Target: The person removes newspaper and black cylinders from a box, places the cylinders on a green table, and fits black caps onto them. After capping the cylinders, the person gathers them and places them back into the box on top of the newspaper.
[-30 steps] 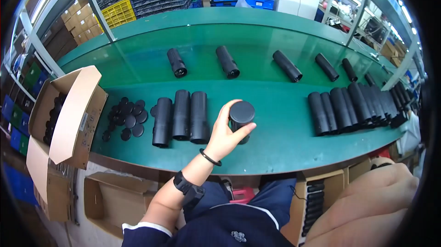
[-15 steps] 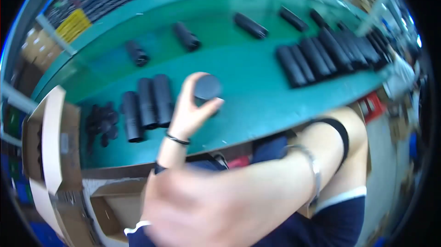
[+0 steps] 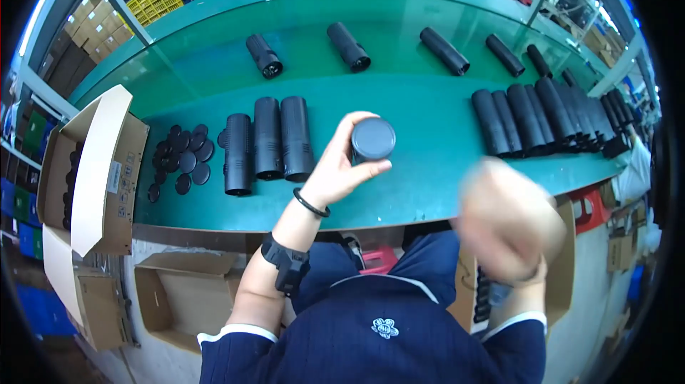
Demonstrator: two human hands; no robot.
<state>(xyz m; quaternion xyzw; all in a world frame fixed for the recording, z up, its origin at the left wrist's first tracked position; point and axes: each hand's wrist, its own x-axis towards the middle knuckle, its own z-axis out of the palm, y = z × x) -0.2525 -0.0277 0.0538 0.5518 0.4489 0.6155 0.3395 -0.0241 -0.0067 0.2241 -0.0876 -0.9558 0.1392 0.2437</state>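
Observation:
My left hand (image 3: 342, 152) is wrapped round a black cylinder (image 3: 373, 138), its flat round end facing up at me. The rest of that cylinder is hidden beneath this end. Smeared by motion, my right hand (image 3: 505, 220) is over the table's front edge, apart from the cylinder; its fingers cannot be made out. Left of my left hand, three black ribbed tubes (image 3: 267, 138) lie side by side on the green table (image 3: 417, 127). Beyond them toward the left is a loose group of black round discs (image 3: 188, 162).
Many black tubes (image 3: 531, 116) lie packed in a row at the right. More single tubes (image 3: 444, 51) lie spaced along the far side. A cardboard box (image 3: 107, 184) stands at the left end; another open box (image 3: 189, 298) is below the front edge. A red stool (image 3: 591, 211) is at right.
My right hand has swung from the lower middle, in front of my left forearm, out to the right. The left hand keeps the cylinder; the view has shifted.

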